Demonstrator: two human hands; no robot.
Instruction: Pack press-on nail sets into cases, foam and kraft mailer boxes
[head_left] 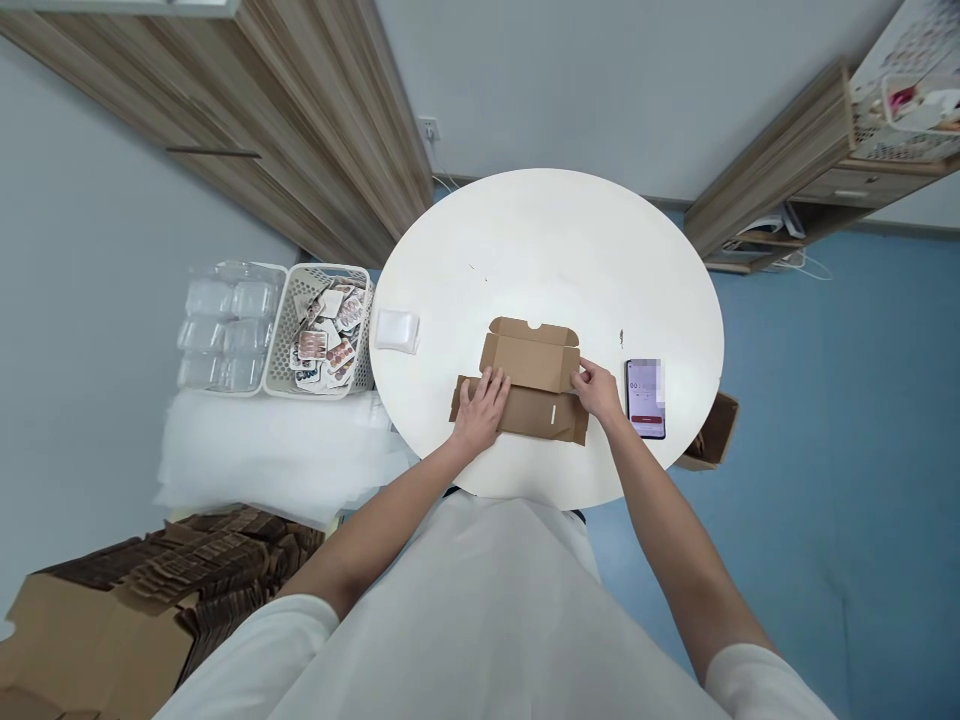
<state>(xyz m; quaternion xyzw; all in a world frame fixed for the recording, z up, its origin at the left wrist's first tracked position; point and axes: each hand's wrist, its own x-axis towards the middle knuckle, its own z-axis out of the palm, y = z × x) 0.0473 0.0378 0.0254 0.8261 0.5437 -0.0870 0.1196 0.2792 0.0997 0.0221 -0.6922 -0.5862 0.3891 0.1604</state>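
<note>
While the left hand (480, 412) lies spread on the cardboard box (531, 362) toward six o'clock on the table (570, 240), the right hand (598, 390) pinches the box's three o'clock edge; likely light, stiff but creasable, it suits edge holds.

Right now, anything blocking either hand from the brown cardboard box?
Nothing visible: the left hand rests on the brown cardboard box and the right hand touches its right side. The smartphone lies farther right, not between them.
</note>
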